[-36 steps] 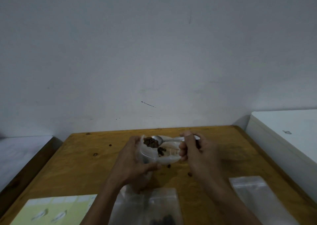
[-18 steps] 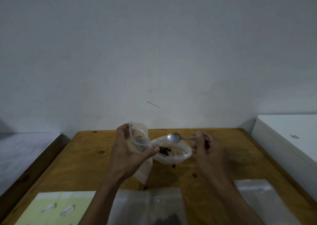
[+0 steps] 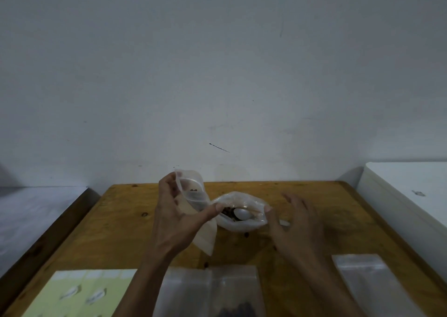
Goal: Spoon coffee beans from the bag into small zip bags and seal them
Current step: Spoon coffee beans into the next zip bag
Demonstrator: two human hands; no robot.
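Leftmost on the wooden desk, at its near left corner, lies a pale yellow-green sheet printed with two small white shapes. Just to its right, along the near edge, a flat clear bag lies with something dark showing at its bottom end; what it is cannot be told. Above that, the left hand holds a small zip bag upright over the middle of the desk, fingers curled behind its open mouth and the thumb stretched out to the right, its tip touching the rim of the bean bag. A few dark beans show inside the zip bag near its top. Next to it, the bean bag sits on the desk toward the far edge, its mouth gaping, with brown coffee beans inside and the bowl of a metal spoon resting among them. A couple of stray beans lie on the wood just in front of it. Further right, the right hand hovers with fingers spread and relaxed, gripping nothing, its thumb tip at the bag's right rim. Near the desk's near right corner lies another flat clear bag. Beyond the right edge stands a white box-like surface.
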